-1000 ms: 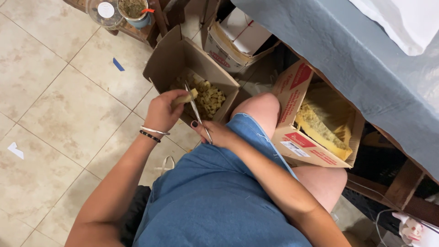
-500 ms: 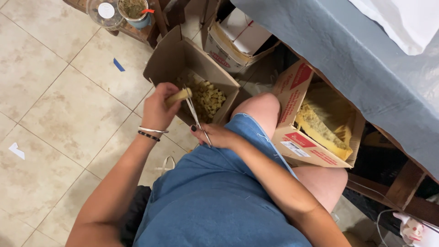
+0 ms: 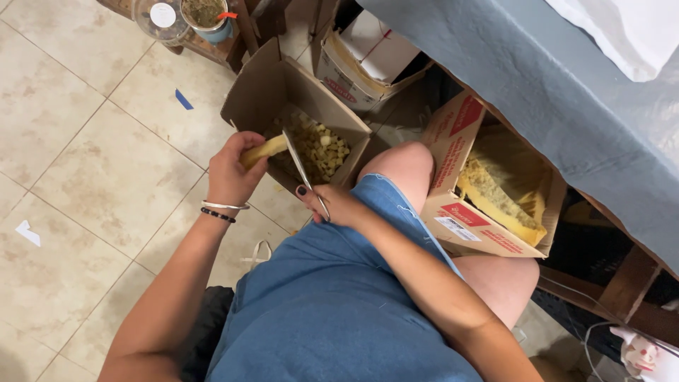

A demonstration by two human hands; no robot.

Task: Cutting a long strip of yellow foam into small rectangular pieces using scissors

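My left hand [image 3: 232,173] grips a pale yellow strip [image 3: 265,150] and holds it over an open brown cardboard box [image 3: 272,81] on the floor. My right hand [image 3: 332,204] holds a pair of scissors [image 3: 300,164], blades pointing up toward the strip's end. Several small yellow cut pieces [image 3: 322,148] lie inside that box. Bracelets sit on my left wrist.
A second cardboard box [image 3: 460,212] with red labels holds long yellow strips [image 3: 498,201] beside my right knee. A table with a grey-blue cloth [image 3: 537,85] stands to the right. More boxes and a lidded jar [image 3: 161,18] stand at the top. The floor is beige tile.
My left hand has shifted the yellow strip slightly left and up against the scissor blades. The right hand has kept its place near my knee.
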